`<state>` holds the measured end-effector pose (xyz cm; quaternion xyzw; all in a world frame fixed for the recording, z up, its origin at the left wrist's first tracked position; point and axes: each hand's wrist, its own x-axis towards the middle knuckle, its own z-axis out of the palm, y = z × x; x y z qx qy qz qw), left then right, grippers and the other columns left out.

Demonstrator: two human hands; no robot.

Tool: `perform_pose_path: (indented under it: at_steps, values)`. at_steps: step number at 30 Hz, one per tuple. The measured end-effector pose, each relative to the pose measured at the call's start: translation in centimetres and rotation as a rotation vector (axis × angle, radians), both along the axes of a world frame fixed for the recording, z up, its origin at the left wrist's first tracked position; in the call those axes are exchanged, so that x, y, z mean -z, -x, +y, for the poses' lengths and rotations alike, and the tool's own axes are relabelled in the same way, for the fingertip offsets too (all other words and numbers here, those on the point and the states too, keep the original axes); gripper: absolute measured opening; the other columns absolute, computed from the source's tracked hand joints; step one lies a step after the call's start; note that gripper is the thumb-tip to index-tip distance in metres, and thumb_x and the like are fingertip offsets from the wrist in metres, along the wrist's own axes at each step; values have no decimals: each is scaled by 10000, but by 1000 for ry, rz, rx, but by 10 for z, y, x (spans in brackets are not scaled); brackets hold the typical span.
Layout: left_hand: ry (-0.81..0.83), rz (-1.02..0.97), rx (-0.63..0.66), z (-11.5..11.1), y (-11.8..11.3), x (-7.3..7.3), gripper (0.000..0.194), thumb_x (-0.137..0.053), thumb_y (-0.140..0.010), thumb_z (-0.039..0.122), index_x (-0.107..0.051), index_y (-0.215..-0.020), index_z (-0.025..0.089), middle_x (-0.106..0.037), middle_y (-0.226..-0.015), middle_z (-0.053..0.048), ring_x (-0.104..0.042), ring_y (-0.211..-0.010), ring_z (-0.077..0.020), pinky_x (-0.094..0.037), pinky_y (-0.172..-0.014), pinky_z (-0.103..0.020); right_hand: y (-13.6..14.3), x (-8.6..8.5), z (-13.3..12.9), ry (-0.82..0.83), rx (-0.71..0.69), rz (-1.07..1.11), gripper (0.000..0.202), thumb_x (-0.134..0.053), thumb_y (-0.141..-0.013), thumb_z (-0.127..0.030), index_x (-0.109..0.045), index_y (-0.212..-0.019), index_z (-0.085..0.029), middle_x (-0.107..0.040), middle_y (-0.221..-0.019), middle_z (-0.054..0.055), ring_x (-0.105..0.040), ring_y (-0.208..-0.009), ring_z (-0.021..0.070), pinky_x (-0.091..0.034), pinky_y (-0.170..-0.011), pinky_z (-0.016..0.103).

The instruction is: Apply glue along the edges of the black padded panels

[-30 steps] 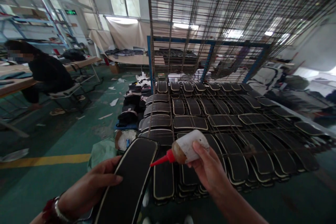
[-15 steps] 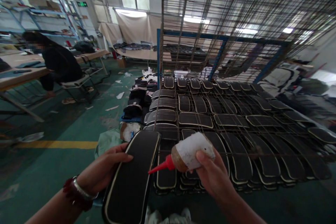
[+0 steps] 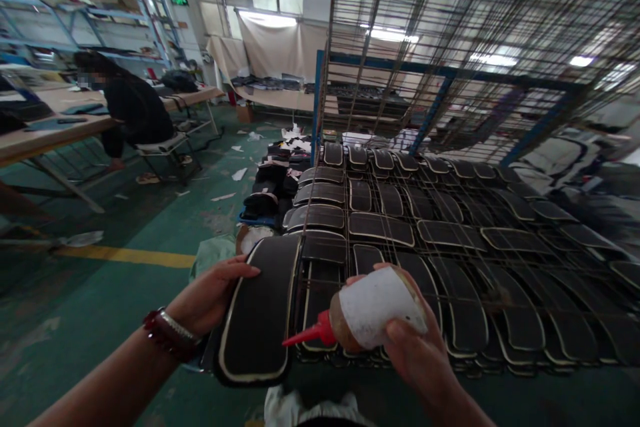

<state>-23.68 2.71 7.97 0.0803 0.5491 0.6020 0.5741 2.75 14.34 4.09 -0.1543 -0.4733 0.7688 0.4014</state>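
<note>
My left hand (image 3: 217,293) grips a long black padded panel (image 3: 263,310) by its left edge, thumb resting on the face. The panel has rounded corners and a pale line running just inside its rim. In my right hand (image 3: 410,340) is a squeeze bottle (image 3: 375,310) with a white label, brownish contents and a red pointed nozzle. It is tipped to the left, and the nozzle tip is at the panel's right edge; whether it touches, I cannot tell.
Right of the panel, a wire rack (image 3: 380,227) holds many similar black panels in rows, with raised wire shelves (image 3: 450,13) above. Dark pieces (image 3: 265,190) are piled at its left. A person (image 3: 130,100) sits at a table (image 3: 55,130) on the left. Scraps lie on the floor.
The panel has been raised and turned more upright, its lower end now in view. The nozzle tip has shifted lower along its right edge. The whole view has swung slightly left.
</note>
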Motion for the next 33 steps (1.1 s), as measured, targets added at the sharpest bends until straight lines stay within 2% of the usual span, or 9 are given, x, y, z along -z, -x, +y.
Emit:
perform_pose_path:
  at_steps: [7,11,15,17,18,20,24,28,33]
  values:
    - [19,-35,-78,-1,7,5,325,-602,-801,52,-611,-1125,75,-781,-726,-111,-762,-647,-291,-650,-574,-389,0,2,-2,5,20,8,624,-901,-719,-376,-594,-1252,-276,-643,-1154,132,-607,-1023,390,-535,-802,497]
    - [76,-68,-146,-4,10,7,205,-573,-832,65,-629,-1028,43,-763,-660,-132,-754,-608,-288,-648,-569,-389,2,16,-10,59,62,45,628,-906,-724,-355,-591,-1263,-277,-658,-1142,125,-622,-1005,369,-543,-806,485]
    - [35,-6,-192,-5,5,10,173,-599,-824,36,-617,-992,72,-779,-711,-121,-765,-668,-252,-652,-673,-357,15,29,-15,362,-43,29,419,-861,-791,-403,-679,-1121,-220,-698,-1025,109,-659,-920,318,-584,-739,425]
    - [-12,48,-161,-4,-2,12,226,-629,-813,30,-603,-1026,102,-794,-791,-112,-770,-726,-247,-647,-705,-356,27,25,-8,500,-70,30,363,-879,-771,-435,-714,-989,-196,-708,-972,93,-669,-869,276,-595,-684,357]
    - [-34,59,-129,-4,-7,13,256,-640,-812,36,-597,-1052,111,-798,-830,-113,-771,-750,-251,-644,-710,-363,32,20,-2,511,-39,43,368,-905,-739,-432,-717,-940,-187,-709,-945,83,-669,-833,252,-592,-648,317]
    - [-66,39,-65,-3,-17,15,299,-651,-816,56,-589,-1103,116,-800,-881,-118,-770,-782,-262,-639,-720,-378,42,8,13,417,66,66,389,-942,-686,-404,-708,-895,-174,-702,-887,67,-652,-754,209,-570,-569,251]
    - [-62,-38,-21,0,-35,19,310,-614,-829,55,-592,-1133,109,-799,-894,-114,-766,-797,-253,-628,-744,-372,54,-9,40,126,186,34,421,-911,-721,-418,-672,-941,-150,-665,-825,60,-606,-676,190,-518,-457,213]
    - [-80,-77,26,4,-42,22,322,-577,-820,40,-599,-1132,116,-794,-877,-105,-765,-796,-256,-621,-739,-371,57,-9,47,19,223,13,459,-916,-716,-368,-641,-1017,-158,-643,-841,46,-592,-688,194,-507,-446,209]
    - [-28,-71,17,9,-40,20,315,-545,-820,46,-592,-1122,124,-787,-913,-125,-762,-804,-278,-618,-742,-411,50,0,30,-53,178,-31,466,-881,-766,-370,-623,-1103,-177,-635,-870,46,-587,-693,202,-506,-448,219]
